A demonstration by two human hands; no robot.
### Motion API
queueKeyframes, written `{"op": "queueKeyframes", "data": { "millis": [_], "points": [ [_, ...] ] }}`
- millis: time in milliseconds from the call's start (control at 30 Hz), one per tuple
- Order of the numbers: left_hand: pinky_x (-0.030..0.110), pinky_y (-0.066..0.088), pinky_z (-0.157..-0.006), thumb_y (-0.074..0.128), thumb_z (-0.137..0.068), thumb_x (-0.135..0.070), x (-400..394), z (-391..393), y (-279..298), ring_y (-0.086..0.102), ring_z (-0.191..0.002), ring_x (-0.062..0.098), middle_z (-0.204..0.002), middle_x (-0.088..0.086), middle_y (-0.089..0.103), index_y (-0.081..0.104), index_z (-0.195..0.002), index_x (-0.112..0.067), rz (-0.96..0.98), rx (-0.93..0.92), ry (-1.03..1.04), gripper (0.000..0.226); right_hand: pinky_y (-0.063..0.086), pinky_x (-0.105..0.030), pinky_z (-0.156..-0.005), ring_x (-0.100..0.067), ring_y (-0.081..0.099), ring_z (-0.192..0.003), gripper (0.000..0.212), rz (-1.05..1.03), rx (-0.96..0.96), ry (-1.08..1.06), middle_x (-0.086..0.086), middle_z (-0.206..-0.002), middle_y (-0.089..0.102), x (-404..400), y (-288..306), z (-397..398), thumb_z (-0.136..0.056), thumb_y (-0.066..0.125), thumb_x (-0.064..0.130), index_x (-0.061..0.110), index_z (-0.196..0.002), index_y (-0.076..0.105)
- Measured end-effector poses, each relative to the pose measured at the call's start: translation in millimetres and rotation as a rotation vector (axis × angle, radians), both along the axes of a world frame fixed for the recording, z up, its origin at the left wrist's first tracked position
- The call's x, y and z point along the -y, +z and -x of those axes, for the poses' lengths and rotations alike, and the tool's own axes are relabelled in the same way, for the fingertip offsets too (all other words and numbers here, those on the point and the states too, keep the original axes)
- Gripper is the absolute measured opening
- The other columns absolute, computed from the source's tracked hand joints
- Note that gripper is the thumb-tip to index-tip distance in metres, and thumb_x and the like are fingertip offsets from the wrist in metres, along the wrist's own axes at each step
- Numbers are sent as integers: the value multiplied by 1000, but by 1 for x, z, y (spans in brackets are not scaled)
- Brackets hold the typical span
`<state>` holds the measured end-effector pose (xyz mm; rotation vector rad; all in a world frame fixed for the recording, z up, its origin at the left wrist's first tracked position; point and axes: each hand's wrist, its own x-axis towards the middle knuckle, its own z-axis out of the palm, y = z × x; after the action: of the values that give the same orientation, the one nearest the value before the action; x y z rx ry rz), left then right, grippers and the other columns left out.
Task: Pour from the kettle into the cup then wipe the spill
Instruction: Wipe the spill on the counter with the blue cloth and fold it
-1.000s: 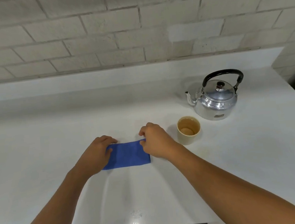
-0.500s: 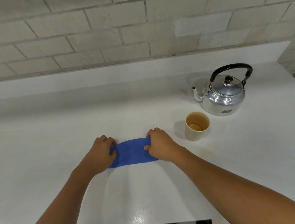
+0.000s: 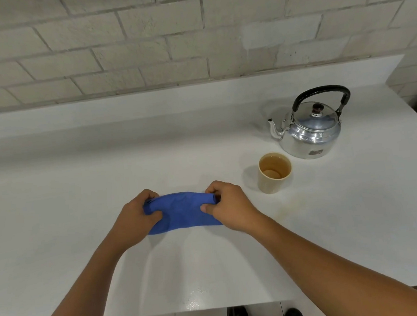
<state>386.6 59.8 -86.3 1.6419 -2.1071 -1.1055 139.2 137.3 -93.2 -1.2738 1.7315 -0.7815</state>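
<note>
At centre frame, the left hand (image 3: pixel 134 219) and right hand (image 3: pixel 228 205) each pinch an end of a blue cloth (image 3: pixel 183 211) on the white counter (image 3: pixel 79 194). Right of centre stands a cup (image 3: pixel 274 172) holding brownish liquid; beyond it, upper right, the metal kettle (image 3: pixel 309 128) sits upright.

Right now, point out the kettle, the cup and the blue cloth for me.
kettle (image 3: pixel 310 137), head view, on its shiny metal body.
cup (image 3: pixel 271 185), head view, on its outer wall.
blue cloth (image 3: pixel 183 210), head view, on the middle of the fabric between the hands.
</note>
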Motion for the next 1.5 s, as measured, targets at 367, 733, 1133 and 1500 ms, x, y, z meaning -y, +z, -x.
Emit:
{"op": "queueKeyframes", "data": {
  "millis": [367,733,1133,1500],
  "points": [
    [32,57,-78,65,-97,-13,-81,77,10,73,-85,16,-92,-6,76,71,-97,-27,-126,-232,10,16,56,-28,-75,-14,69,-87,3,41,108,-295,3,-91,74,-92,11,77,-92,69,25,25,-94,67],
    [11,50,-66,76,-89,-21,-166,189,-24,67,-72,-2,-87,-11,73,71,-100,-27,-245,-276,-170,13,47,-22,-69,-13,64,-86,24,-80,-157,-321,2,-90,70,-165,-1,190,-96,53,5,25,-96,66],
    [7,51,-76,74,-93,-21,-173,207,-21,70,-81,6,-101,-11,75,75,-117,-22,-9,-164,-186,24,50,-42,-96,-25,50,-118,38,-67,-389,-298,-3,-125,60,-162,-10,219,-93,60,15,23,-130,60],
    [44,43,-114,55,-94,-55,-126,92,-51,44,-147,23,-153,-1,53,58,-143,-17,429,172,-321,62,55,-41,-81,-29,50,-108,70,-133,-866,-317,-13,-120,53,-198,-31,155,-86,59,65,9,-128,55]
  ]
}}
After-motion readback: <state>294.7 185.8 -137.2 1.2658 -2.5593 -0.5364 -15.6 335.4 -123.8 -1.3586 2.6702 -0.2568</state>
